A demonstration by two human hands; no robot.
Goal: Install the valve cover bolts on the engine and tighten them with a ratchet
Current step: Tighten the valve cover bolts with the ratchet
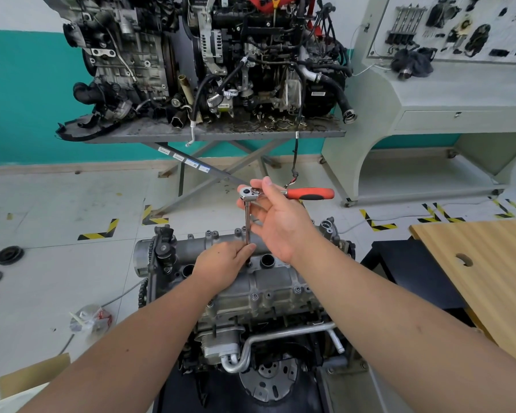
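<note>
A chrome ratchet (248,193) with a red rubber handle is pinched at its head by the right hand (277,222). Its slim extension bar (248,225), upright, is gripped low by the left hand (221,268) over the ribbed cast-aluminium valve cover (277,283).

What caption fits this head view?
Left hand steadies the chrome extension bar; right hand grips the orange-handled ratchet.

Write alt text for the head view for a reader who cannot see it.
Two hands work a ratchet with a long extension standing upright on an engine: the right hand pinches the ratchet head, the left hand steadies the extension's lower end at the valve cover. Two more engines sit on a lift table behind.
</note>
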